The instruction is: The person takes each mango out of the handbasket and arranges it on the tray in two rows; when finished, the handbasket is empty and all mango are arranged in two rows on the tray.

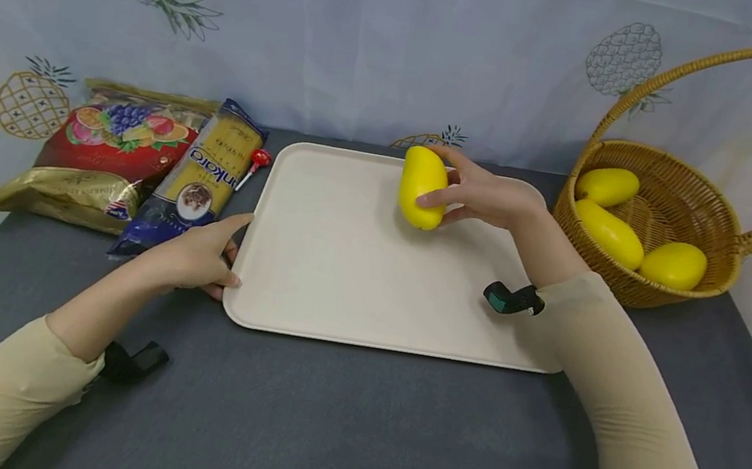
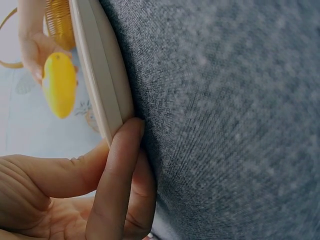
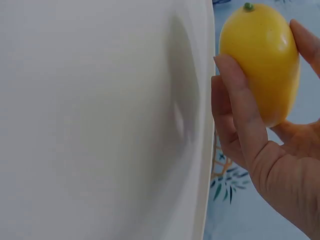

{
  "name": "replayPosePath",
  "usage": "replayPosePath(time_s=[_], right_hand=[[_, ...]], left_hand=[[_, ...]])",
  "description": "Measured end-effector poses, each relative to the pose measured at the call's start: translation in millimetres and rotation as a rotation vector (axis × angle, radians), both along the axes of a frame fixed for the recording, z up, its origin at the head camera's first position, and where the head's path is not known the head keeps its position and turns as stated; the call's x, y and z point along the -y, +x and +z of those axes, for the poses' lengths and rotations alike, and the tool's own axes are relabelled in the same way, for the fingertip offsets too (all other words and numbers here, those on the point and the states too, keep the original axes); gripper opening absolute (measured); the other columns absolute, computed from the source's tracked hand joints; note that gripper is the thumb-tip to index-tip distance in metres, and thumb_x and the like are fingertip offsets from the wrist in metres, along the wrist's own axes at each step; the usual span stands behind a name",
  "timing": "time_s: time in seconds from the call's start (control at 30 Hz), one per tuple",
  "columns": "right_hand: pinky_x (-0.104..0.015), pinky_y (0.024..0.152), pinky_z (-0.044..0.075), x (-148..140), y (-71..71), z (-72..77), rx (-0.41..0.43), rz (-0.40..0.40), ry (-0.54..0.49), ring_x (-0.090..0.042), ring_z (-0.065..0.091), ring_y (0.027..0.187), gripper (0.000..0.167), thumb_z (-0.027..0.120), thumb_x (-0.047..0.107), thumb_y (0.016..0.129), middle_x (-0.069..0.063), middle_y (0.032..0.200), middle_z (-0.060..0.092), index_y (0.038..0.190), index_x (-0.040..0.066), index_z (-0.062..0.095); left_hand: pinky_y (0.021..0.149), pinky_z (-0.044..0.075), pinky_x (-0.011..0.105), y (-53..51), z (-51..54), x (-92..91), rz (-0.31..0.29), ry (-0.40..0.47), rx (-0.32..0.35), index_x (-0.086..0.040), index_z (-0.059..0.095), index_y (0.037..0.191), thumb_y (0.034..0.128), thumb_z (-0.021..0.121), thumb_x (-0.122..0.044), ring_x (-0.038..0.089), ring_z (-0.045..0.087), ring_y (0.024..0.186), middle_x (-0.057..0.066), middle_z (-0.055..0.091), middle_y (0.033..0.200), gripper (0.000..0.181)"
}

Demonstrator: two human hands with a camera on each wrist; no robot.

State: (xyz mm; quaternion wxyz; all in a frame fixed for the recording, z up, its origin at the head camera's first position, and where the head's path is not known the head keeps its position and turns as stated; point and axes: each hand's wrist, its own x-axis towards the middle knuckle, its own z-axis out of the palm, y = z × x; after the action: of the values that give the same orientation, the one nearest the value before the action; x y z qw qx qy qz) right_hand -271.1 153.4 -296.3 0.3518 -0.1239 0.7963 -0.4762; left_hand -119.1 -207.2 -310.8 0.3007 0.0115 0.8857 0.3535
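Note:
A yellow mango with a small green stem tip is held above the back part of a cream tray. My right hand grips it from the right side, fingers and thumb curled round it. In the right wrist view the mango appears past the tray's rim, apart from the tray surface. At the tray's front left corner, my left hand pinches the rim. The left wrist view shows the thumb on one side of the tray edge and the fingers on the other.
A wicker basket with a tall handle stands at the right, holding several mangoes. Left of the tray lie a red and gold bag, a blue and yellow pasta packet and a red lollipop. A printed cloth hangs behind.

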Motion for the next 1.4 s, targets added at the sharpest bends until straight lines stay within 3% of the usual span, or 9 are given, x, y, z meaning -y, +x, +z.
replayPosePath(time_s=[0.63, 1.07, 1.4], right_hand=[[-0.041, 0.088, 0.061, 58.9, -11.5, -16.5, 0.076, -0.127, -0.100, -0.029, 0.060, 0.105, 0.093, 0.073, 0.021, 0.087, -0.011, 0.141, 0.040, 0.156, 0.036, 0.014], [-0.036, 0.087, 0.061, 78.0, -13.4, -10.4, 0.078, -0.122, -0.012, -0.026, 0.058, 0.110, 0.095, 0.074, 0.021, 0.085, -0.008, 0.141, 0.043, 0.158, 0.030, 0.013], [-0.034, 0.080, 0.062, 87.0, -11.2, -9.4, 0.089, -0.193, -0.025, -0.026, 0.063, 0.104, 0.094, 0.075, 0.021, 0.086, -0.010, 0.140, 0.044, 0.158, 0.025, 0.015]], left_hand=[[0.063, 0.061, 0.031, 0.9, -0.8, -1.7, 0.005, -0.007, -0.029, -0.005, 0.002, 0.159, 0.0876, 0.067, 0.005, 0.019, 0.062, 0.077, 0.023, 0.048, 0.109, 0.098], [0.063, 0.061, 0.031, 1.4, 1.3, -2.9, 0.008, -0.007, -0.025, -0.004, 0.000, 0.159, 0.0884, 0.067, 0.004, 0.019, 0.062, 0.077, 0.024, 0.048, 0.111, 0.097], [0.062, 0.061, 0.031, 1.6, 1.9, -2.6, 0.003, -0.006, -0.031, -0.004, -0.001, 0.159, 0.0877, 0.068, 0.004, 0.020, 0.062, 0.078, 0.024, 0.048, 0.109, 0.099]])
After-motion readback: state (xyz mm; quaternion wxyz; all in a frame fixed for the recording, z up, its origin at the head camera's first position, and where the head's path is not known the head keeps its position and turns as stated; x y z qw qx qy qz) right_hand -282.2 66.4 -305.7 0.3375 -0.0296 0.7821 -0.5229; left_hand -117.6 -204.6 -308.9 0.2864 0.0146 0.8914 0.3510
